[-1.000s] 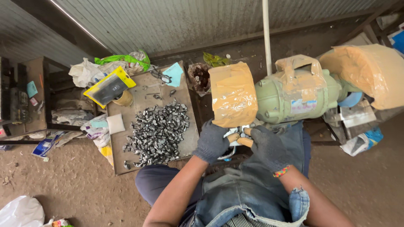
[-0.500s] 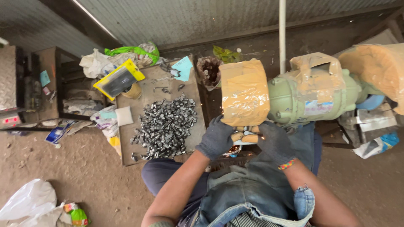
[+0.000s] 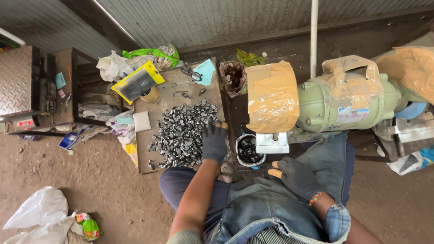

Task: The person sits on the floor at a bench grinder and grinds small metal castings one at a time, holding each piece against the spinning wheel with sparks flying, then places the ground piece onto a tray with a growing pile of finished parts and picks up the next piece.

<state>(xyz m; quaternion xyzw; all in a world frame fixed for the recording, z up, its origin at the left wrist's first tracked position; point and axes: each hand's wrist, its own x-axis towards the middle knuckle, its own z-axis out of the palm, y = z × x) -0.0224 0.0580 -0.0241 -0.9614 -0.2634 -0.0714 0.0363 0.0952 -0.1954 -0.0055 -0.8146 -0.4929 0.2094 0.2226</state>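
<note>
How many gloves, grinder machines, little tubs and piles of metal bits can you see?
Gloved hands: 2, left hand and right hand
Green grinder: 1
Small tub: 1
Pile of metal pieces: 1
Total: 5

Clutter around a dirt-floor work spot

A green bench grinder (image 3: 348,106) with tan tape-wrapped guards (image 3: 271,97) sits at right. A yellow-edged flat package (image 3: 137,83) lies beside a light blue paper (image 3: 206,71) and scissors (image 3: 191,72). White plastic bags (image 3: 38,212) rest on the dirt floor (image 3: 113,199), below a dark shelf unit (image 3: 54,90) at left.
</note>
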